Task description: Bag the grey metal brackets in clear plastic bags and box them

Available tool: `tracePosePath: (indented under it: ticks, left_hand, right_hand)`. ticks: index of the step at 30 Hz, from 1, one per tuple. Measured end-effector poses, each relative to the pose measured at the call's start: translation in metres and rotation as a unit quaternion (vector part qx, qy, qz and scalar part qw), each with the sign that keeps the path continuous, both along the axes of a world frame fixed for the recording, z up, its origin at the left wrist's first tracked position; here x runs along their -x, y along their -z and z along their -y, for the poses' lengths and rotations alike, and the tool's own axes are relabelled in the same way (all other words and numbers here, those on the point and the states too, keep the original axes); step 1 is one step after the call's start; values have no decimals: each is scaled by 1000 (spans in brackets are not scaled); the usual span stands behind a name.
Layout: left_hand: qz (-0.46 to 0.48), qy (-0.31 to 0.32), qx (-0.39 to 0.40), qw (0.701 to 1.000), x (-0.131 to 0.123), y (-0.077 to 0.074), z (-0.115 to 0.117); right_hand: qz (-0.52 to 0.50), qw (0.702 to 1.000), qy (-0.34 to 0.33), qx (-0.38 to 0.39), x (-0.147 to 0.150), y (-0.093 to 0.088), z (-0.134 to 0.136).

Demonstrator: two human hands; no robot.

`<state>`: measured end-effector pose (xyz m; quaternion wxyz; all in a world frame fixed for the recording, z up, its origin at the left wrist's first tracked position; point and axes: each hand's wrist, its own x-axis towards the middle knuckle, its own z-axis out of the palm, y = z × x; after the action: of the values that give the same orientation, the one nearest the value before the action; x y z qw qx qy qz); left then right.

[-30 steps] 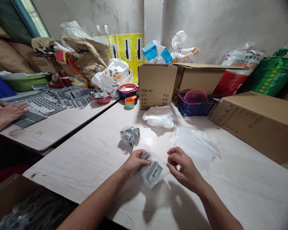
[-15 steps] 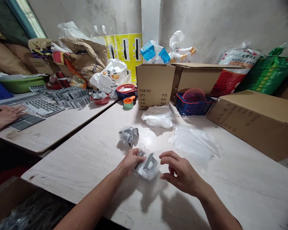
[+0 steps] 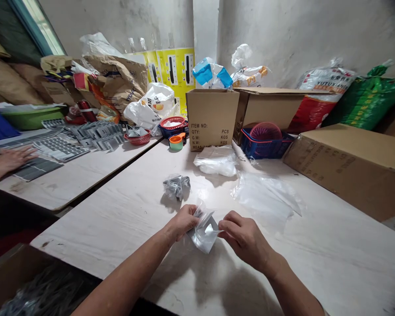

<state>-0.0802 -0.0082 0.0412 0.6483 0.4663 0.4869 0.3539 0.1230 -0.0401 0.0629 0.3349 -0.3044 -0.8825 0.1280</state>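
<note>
A crumpled, bagged metal piece (image 3: 177, 186) was seen on the pale wooden table (image 3: 102, 237). To its right, a clear plastic bag (image 3: 204, 239) enclosing a grey angular metal bracket (image 3: 209, 229) was held between both hands. It was pinched by the left hand (image 3: 184, 221), fingers pressed together, and by the right hand (image 3: 245, 239), fingers curled at the film's edge. Smooth loose film (image 3: 266, 197) was spread further right.
</note>
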Motion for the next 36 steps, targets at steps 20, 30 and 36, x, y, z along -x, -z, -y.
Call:
tracePosePath:
  ticks: [20, 30, 36]
  left_hand:
    - [-322, 80, -177, 926, -16, -6, -26]
    - [-247, 6, -299, 922, 9, -19, 12]
    - [-213, 53, -182, 958, 9, -16, 24]
  right_hand:
    - [-13, 985, -53, 167, -5, 5, -8]
    - [-132, 948, 13, 291, -11, 18, -22]
    - [-188, 908, 10, 375, -11, 18, -20]
